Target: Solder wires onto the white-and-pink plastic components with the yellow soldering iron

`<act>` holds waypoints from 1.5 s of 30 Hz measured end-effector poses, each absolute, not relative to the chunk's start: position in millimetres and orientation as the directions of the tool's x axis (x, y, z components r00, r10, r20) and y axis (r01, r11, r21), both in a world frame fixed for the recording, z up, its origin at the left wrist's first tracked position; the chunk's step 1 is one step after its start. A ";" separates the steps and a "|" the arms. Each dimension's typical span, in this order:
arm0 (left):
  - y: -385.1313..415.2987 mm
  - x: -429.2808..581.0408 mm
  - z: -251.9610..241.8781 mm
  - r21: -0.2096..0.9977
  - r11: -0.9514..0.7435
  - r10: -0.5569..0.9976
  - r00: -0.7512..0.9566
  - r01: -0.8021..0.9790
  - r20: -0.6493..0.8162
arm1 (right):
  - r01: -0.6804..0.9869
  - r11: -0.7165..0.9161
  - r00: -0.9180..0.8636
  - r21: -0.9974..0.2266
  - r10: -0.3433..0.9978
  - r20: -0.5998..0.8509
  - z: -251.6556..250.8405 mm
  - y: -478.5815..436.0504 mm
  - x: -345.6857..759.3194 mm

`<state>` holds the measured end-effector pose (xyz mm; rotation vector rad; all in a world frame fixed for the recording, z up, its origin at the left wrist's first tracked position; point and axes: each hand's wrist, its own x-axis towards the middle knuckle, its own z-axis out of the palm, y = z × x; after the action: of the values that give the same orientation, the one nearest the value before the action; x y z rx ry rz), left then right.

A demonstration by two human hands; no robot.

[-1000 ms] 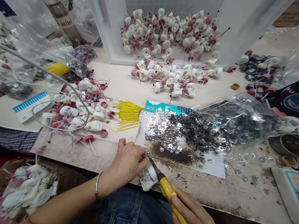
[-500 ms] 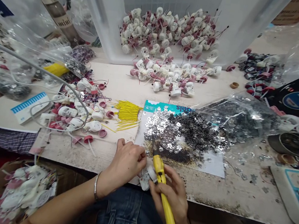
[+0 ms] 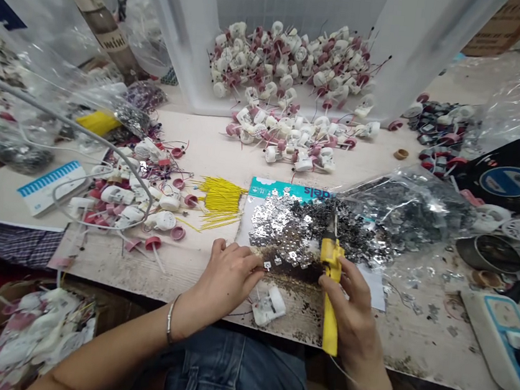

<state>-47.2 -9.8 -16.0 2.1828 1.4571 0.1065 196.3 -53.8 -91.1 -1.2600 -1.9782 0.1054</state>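
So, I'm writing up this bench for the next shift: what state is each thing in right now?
Metal tabs: loose heap.
Soldering iron: held, tip raised over the tabs.
Right hand: gripping the iron's yellow handle.
Left hand: fingers curled at the heap's edge, grip unclear.
White part: lying apart from both hands.
Plastic bag: crumpled, full of tabs.
Yellow wires: loose, fanned out.

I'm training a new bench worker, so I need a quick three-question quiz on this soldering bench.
1. Which hand holds the yellow-handled soldering iron?
2. True or false: the bundle of yellow wires lies left of the pile of silver metal tabs.
3. Where is the biggest heap of white-and-pink plastic parts?
A. Inside the clear plastic bin
B. Inside a cardboard carton on the shelf
C. On top of the power strip

Key: 1. The right hand. 2. True. 3. A.
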 end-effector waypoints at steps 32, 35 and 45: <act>54.6 -93.3 -34.1 0.166 -0.255 0.959 0.226 0.953 0.172 | 0.656 0.358 0.246 -0.664 0.730 0.637 -62.2 -93.2 146.4; 57.8 -97.9 -39.9 0.180 -0.353 0.930 0.323 0.918 0.178 | 0.644 0.343 0.264 -0.684 0.740 0.619 -58.8 -93.1 146.2; 48.0 -84.4 -35.1 0.068 -0.405 0.855 0.351 0.912 0.382 | 0.743 0.338 0.135 -0.578 0.770 0.624 -56.9 -136.0 166.9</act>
<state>-84.4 48.0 -35.1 2.7074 1.7857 0.6012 166.9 -136.0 -56.9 -1.3994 -1.6002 0.0339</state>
